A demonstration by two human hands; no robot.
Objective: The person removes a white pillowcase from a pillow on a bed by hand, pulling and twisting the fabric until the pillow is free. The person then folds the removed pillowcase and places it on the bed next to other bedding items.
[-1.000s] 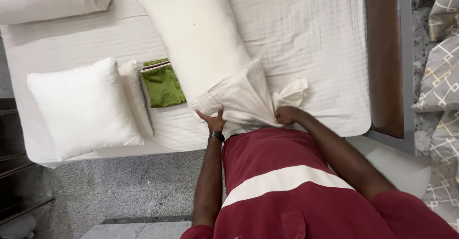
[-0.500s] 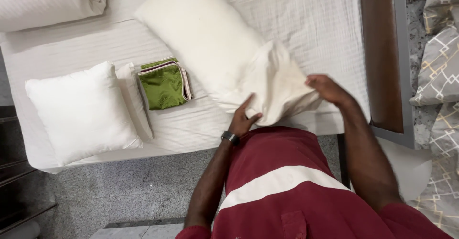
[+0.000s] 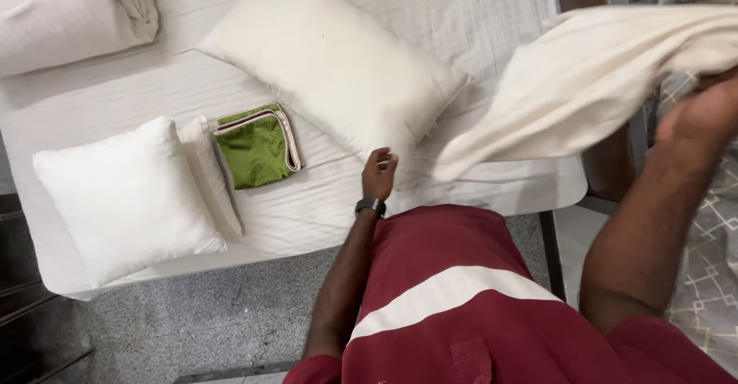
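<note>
At about 9 o'clock in the view, a square white cushion (image 3: 123, 197) lay on the bed (image 3: 323, 215), and a second thin white cushion (image 3: 209, 175) leaned against its right side. Just to the right of them was a folded green cloth (image 3: 257, 147) with a pale border, lying flat on the sheet. At 12 o'clock a big cream pillow (image 3: 332, 61) without cover lay across the bed, with its near corner pointing to 5 o'clock. The left hand (image 3: 378, 172), with a dark watch (image 3: 370, 206) on the wrist, was at the centre and touched the near corner of this pillow; the fingers were curled, but I cannot tell if they really gripped it. At 3 o'clock the right hand (image 3: 703, 115) was lifted over the bed's edge and closed on one end of the cream pillowcase (image 3: 584, 84). The pillowcase hung in the air, and its free end fell toward the pillow's corner, near the left hand.
</note>
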